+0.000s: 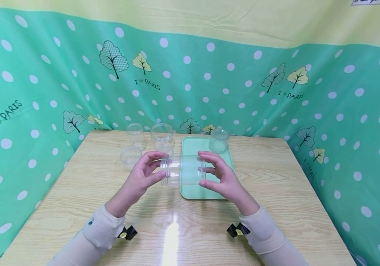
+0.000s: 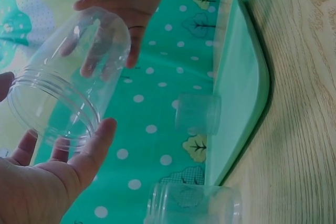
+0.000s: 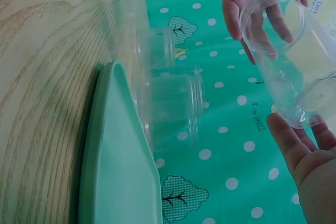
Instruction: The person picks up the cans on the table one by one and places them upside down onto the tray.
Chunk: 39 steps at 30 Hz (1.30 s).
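Note:
A clear, see-through plastic jar [image 1: 187,170] lies sideways in the air between both hands, over the near part of a light green tray. Its threaded, lidless mouth points left; its flat base points right. My left hand [image 1: 142,178] grips the mouth end, thumb in front and fingers behind. The base end is held by my right hand [image 1: 223,178], thumb low and fingers spread over the top. In the left wrist view the jar [image 2: 71,72] looks hollow, with nothing inside. The right wrist view shows the same jar [image 3: 281,74] tilted, fingertips at its base.
The green tray [image 1: 196,194] lies on the wooden table [image 1: 276,184], with a short clear jar [image 1: 219,143] at its far right corner. Left of the tray stand several clear jars, among them a wide one [image 1: 162,136] and a narrow one [image 1: 136,136]. A patterned curtain [image 1: 193,74] hangs behind.

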Available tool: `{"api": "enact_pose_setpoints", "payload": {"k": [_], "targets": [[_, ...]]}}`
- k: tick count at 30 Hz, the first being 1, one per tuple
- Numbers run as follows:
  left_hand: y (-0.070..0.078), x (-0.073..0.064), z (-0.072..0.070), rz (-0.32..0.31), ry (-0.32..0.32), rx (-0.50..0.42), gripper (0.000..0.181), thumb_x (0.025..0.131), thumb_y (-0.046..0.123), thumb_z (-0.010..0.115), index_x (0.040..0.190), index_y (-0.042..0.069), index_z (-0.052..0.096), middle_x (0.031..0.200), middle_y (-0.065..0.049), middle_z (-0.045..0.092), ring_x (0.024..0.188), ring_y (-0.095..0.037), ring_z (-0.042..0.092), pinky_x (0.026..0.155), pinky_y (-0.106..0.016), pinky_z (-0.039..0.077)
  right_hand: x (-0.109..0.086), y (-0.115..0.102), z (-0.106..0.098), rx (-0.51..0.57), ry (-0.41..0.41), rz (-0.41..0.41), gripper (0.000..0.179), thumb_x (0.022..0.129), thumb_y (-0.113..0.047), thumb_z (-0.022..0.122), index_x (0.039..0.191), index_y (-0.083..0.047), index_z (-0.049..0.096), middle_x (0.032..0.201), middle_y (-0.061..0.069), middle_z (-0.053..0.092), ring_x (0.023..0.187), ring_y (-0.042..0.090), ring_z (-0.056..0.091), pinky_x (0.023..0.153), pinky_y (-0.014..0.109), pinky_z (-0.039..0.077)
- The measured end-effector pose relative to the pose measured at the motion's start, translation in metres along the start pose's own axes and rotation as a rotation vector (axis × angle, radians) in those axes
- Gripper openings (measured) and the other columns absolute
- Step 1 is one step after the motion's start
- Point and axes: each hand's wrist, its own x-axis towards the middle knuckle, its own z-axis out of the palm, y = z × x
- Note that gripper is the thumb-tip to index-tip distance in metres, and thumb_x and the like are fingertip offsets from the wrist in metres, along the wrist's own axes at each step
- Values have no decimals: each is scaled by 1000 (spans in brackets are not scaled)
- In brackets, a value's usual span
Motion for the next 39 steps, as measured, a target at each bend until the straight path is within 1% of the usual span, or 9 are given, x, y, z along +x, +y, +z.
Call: {"api": "enact_pose_setpoints", "payload": {"k": [6,12,15,20,24,29,31,34,39], "targets": [[1,0,-1,-23,-1,36,53,93,-6,66,140,-2,41,146,-15,47,131,-21,52,96,-30,58,0,-1,-1,-14,9,6,73,85,10,76,149,-1,43,158,9,40,142,33,43,107,42,52],[2,0,-1,-26,-3,57,55,93,-6,66,141,-6,39,147,-15,46,130,-22,50,97,-31,58,1,0,-2,-19,9,-8,73,85,11,76,149,0,43,158,11,40,141,36,43,107,43,52],[1,0,-1,-25,-7,69,54,94,-6,65,141,-7,38,147,-17,46,130,-22,51,97,-30,58,1,0,-2,-26,6,-7,73,85,10,77,149,-1,44,158,10,40,141,35,43,106,42,53],[0,-1,-1,-41,-6,97,55,94,-4,67,141,-5,39,148,-16,46,131,-21,51,96,-26,57,1,0,-4,-36,2,-3,72,85,10,77,148,4,43,158,9,40,141,34,44,106,42,53],[0,0,-1,-48,-15,109,54,94,-3,66,142,-4,39,150,-16,45,132,-22,49,97,-27,56,1,0,-5,-31,3,-15,71,84,11,77,147,6,43,157,11,40,141,36,43,106,41,53],[-1,1,-2,-50,-37,131,56,95,-2,67,143,-1,40,152,-22,41,134,-28,46,98,-29,56,0,0,-7,-49,6,-28,71,85,11,76,147,1,45,156,13,41,141,32,44,106,40,53],[0,1,-2,-58,-39,143,57,95,0,68,145,1,40,153,-21,40,135,-29,45,99,-29,56,0,0,-9,-62,9,-26,71,84,11,77,147,-1,46,156,14,41,141,29,44,106,39,53],[0,1,-2,-69,-39,157,58,95,2,69,145,2,41,154,-20,40,139,-33,43,100,-28,55,1,-2,-13,-83,19,-18,70,84,11,77,146,-1,47,156,14,42,141,28,44,105,38,53],[-1,1,-3,-71,-38,174,57,95,2,68,145,2,42,153,-19,41,142,-39,40,100,-28,54,0,-5,-17,-104,44,-2,69,83,10,78,145,-3,49,155,10,44,140,27,45,104,38,54]]}}
